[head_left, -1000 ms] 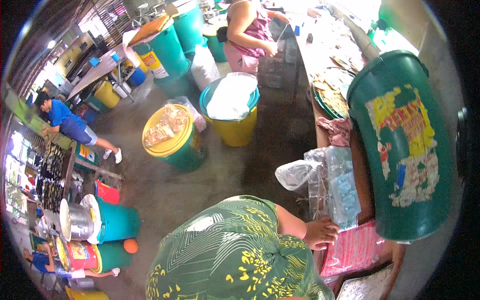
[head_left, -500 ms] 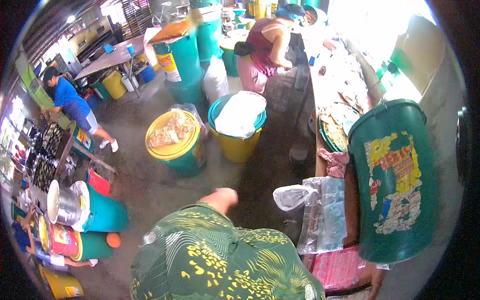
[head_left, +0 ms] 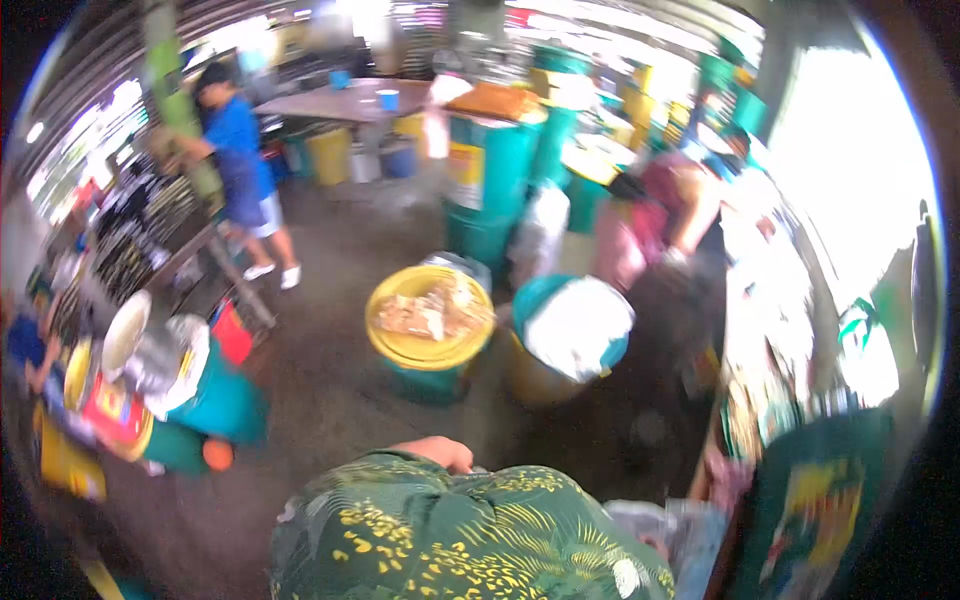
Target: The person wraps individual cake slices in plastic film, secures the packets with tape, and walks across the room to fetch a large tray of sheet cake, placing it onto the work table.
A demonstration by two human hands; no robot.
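My left hand (head_left: 445, 452) shows just past the front of my green patterned shirt (head_left: 450, 530). It looks bent inward, but the shirt and the blur hide its fingers, so what it holds, if anything, does not show. A small skin-coloured patch (head_left: 655, 546) at the shirt's right edge may be part of my right hand; its fingers are not visible. Beside that patch lie clear plastic bags (head_left: 690, 535) on the bench. Ahead of my left hand stands a green bucket with a yellow lid (head_left: 385, 345), and a bag of brown pieces (head_left: 430, 310) rests on top.
A yellow bucket (head_left: 540, 375) with a white bag (head_left: 580, 325) stands ahead. At right, a large green bin (head_left: 820, 510) is by the bench. One person in blue (head_left: 240, 150) works at the left rack; another in maroon (head_left: 665, 195) bends over the bench. Stacked drums (head_left: 490, 190) stand behind.
My view has swung left and up, so the buckets and bench sit further right. My left hand has drawn closer to my body. The person in maroon bends lower.
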